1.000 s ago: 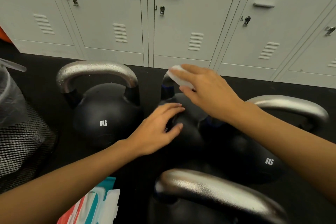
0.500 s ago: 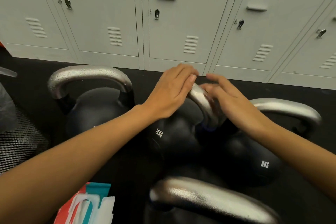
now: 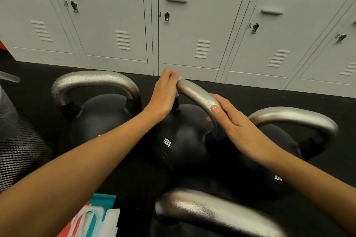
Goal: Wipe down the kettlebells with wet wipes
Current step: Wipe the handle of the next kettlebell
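Several black kettlebells with silver handles stand on the dark floor. The middle one, marked 12KG (image 3: 183, 140), is tilted, and both hands are on its handle (image 3: 196, 92). My left hand (image 3: 165, 94) wraps the handle's far end; slivers of a white wet wipe (image 3: 180, 78) show under its fingers. My right hand (image 3: 237, 127) grips the handle's near end where it meets the ball. Most of the wipe is hidden by my left hand.
Another kettlebell (image 3: 100, 115) stands at the left, one (image 3: 292, 119) at the right, and one handle (image 3: 212, 211) is close below. An open wet-wipes pack (image 3: 94, 217) lies bottom left. A mesh bin (image 3: 19, 152) is at the far left. Grey lockers (image 3: 188, 25) line the back.
My left hand left the ball and now closes on the handle's far end with the wipe, which my right hand held before. My right hand slid down to the handle's near end.
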Motion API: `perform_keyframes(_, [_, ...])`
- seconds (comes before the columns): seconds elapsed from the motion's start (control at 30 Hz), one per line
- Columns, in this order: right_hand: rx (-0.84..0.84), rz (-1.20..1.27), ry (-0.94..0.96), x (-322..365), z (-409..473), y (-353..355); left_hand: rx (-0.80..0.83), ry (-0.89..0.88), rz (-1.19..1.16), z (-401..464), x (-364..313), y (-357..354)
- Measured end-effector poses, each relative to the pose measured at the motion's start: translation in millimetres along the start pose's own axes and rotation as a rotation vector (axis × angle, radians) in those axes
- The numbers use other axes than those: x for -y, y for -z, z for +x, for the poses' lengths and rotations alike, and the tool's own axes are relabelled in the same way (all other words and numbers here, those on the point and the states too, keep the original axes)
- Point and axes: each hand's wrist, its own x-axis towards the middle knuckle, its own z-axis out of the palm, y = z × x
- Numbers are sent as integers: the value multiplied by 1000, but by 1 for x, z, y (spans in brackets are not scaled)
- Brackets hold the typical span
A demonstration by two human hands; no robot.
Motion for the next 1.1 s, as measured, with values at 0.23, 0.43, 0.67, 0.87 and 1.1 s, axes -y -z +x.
perform_keyframes(0.23, [-19, 40, -10, 2, 0, -1, 41, -679, 409, -19, 0, -13])
perform_keyframes(0.43, [-8, 7, -16, 2, -2, 0, 16, 40, 28, 4, 2, 0])
perform_keyframes(0.67, [-15, 27, -17, 3, -2, 0, 143, -186, 171, -11, -21, -2])
perform_keyframes(0.87, [-16, 49, -4, 2, -3, -2, 285, -164, 313, 7, -29, 7])
perform_keyframes(1.1, [-11, 55, 18, 1, -3, -2, 267, 259, 82, 21, -16, 12])
